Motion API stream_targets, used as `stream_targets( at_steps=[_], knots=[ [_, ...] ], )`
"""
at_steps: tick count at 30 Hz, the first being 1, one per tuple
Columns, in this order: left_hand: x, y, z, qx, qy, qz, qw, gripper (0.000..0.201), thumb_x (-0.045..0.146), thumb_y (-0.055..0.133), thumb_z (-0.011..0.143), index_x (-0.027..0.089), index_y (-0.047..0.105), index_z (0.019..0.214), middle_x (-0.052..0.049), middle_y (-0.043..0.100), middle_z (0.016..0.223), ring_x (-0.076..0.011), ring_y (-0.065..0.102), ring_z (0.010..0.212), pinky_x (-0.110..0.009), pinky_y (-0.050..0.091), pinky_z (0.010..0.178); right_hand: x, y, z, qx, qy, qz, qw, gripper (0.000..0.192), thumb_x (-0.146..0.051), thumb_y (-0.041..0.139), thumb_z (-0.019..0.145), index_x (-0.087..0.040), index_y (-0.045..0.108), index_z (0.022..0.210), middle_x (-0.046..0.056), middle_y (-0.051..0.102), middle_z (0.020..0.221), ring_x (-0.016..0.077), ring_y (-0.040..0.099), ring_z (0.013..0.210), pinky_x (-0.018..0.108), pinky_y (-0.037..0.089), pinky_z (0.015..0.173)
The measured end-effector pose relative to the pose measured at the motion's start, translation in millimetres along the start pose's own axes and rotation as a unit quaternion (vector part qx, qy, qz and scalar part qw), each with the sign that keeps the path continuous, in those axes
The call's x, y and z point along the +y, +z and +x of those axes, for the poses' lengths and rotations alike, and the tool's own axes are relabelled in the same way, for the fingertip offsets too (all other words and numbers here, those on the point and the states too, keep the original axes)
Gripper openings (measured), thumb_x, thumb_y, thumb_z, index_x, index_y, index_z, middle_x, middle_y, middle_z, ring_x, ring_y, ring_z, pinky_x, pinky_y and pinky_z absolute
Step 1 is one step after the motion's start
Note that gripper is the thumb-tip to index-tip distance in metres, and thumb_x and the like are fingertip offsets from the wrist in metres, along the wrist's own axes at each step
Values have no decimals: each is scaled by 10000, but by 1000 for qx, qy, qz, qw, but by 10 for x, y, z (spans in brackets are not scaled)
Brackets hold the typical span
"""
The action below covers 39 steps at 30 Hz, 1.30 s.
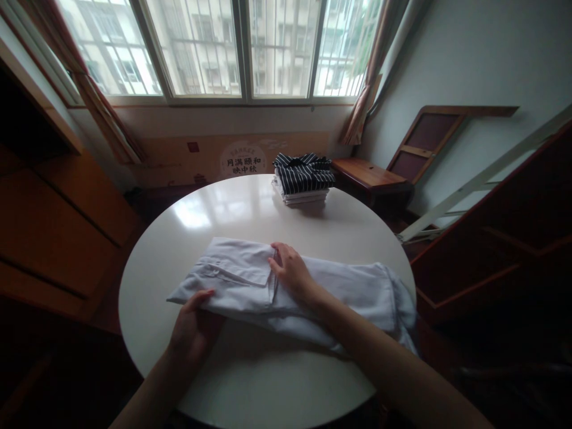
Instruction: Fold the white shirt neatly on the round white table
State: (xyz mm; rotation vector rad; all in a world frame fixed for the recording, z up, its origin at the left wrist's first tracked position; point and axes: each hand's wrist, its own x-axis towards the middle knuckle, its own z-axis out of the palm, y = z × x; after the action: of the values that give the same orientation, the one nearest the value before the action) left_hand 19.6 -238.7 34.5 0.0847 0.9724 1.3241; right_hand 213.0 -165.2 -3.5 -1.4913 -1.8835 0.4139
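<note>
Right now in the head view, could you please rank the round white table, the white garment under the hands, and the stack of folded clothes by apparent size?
1. Round white table
2. White garment
3. Stack of folded clothes, though it lies farther from the camera, so it looks smaller.

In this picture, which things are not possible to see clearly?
- Head view: the left hand has its fingertips tucked under the white shirt, so its grip is hidden.
- The shirt's right end hangs over the table edge, out of sight.
- In the folded stack, the garments under the striped top one are covered.
- The right hand covers the shirt's placket.
</note>
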Motion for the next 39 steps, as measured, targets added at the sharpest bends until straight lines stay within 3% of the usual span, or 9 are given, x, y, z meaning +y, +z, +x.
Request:
stream_targets(
  at_steps=[7, 22, 30, 39],
  knots=[
    [6, -37, 22, 1, -2, -7, 1000, 342, 9, 491, 734, 122, 603, 1036, -65, 687, 856, -177, 676, 723, -301, 589, 701, 21, -15, -7, 42, -19, 52, 998, 302, -224, 509, 795, -158, 540, 1088, 104, 614, 1084, 189, 576, 1012, 351, 442, 945],
    [6, -21, 14, -14, -5, -19, 1000, 320, 10, 487, 730, 122, 602, 1007, -72, 682, 894, -186, 669, 733, -327, 588, 711, 9, -43, -22, 58, -38, 162, 984, 310, -227, 503, 780, -172, 515, 1085, 95, 594, 1078, 160, 578, 979, 328, 504, 871],
    [8, -4, 11, 1, -4, -23, 1000, 283, 0, 475, 735, 127, 609, 949, -62, 680, 861, -183, 664, 717, -294, 579, 629, -15, -63, -24, 56, -38, 168, 983, 309, -213, 510, 763, -158, 528, 1066, 94, 591, 1056, 167, 565, 988, 338, 508, 884],
    [12, 6, -6, -7, 1, -17, 1000, 306, 13, 485, 734, 124, 601, 994, -73, 679, 884, -191, 669, 738, -288, 581, 628, -47, -71, -35, 66, -40, 179, 981, 248, -192, 482, 766, -160, 549, 1003, 82, 571, 1014, 154, 555, 938, 293, 543, 776]
  ],
)
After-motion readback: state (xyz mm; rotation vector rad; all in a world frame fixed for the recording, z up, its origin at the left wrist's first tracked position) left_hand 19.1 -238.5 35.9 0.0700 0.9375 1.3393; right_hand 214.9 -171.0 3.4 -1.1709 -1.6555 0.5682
